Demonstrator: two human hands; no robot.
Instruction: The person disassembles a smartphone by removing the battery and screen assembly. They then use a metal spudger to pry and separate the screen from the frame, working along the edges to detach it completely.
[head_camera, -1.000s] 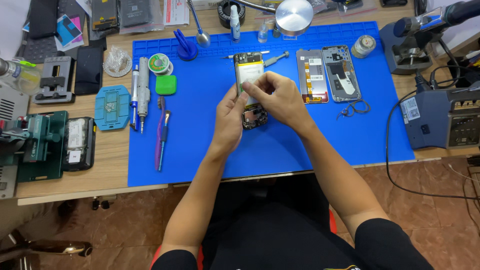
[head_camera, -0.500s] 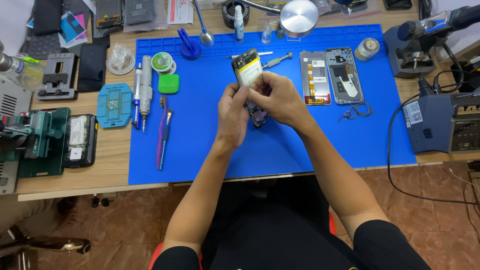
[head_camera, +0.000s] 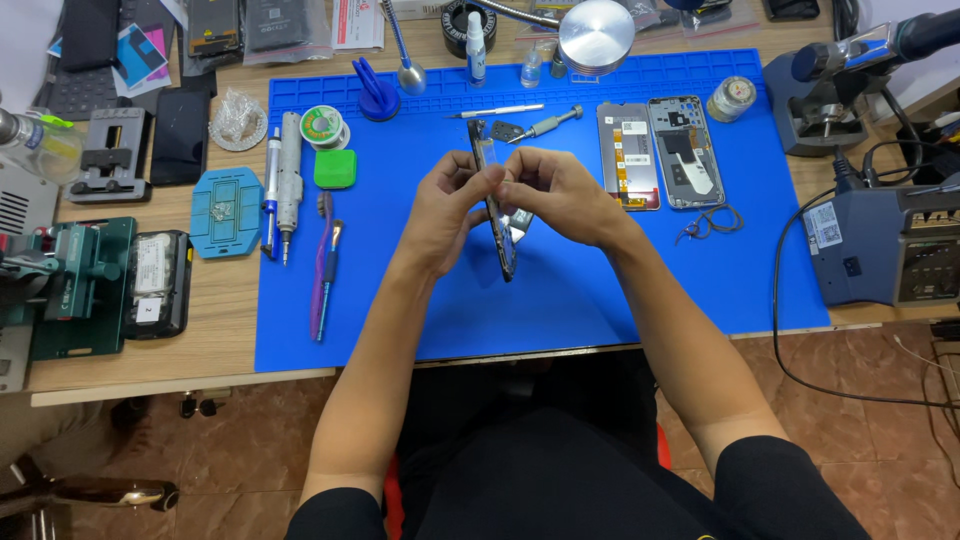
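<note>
Both my hands hold an opened phone body (head_camera: 497, 240) above the blue work mat (head_camera: 420, 300). The phone is turned on its edge, so I see only its thin dark side. My left hand (head_camera: 447, 205) pinches it from the left and my right hand (head_camera: 556, 195) grips it from the right, fingertips meeting near its upper half. Two more phone parts, a screen panel (head_camera: 627, 155) and a frame (head_camera: 686, 150), lie flat on the mat to the right. Tweezers (head_camera: 497, 111) and a small screwdriver (head_camera: 545, 124) lie just beyond my hands.
A purple tool (head_camera: 322, 268), a silver electric screwdriver (head_camera: 290, 180), a green pad (head_camera: 335, 168) and a solder reel (head_camera: 324, 126) lie on the mat's left. A grey soldering station (head_camera: 880, 245) with cables sits right. A green clamp fixture (head_camera: 70, 280) stands at far left.
The phone has been turned from lying with its yellow-labelled battery face up to standing on its edge. Both hands rose slightly and closed in around its upper half.
</note>
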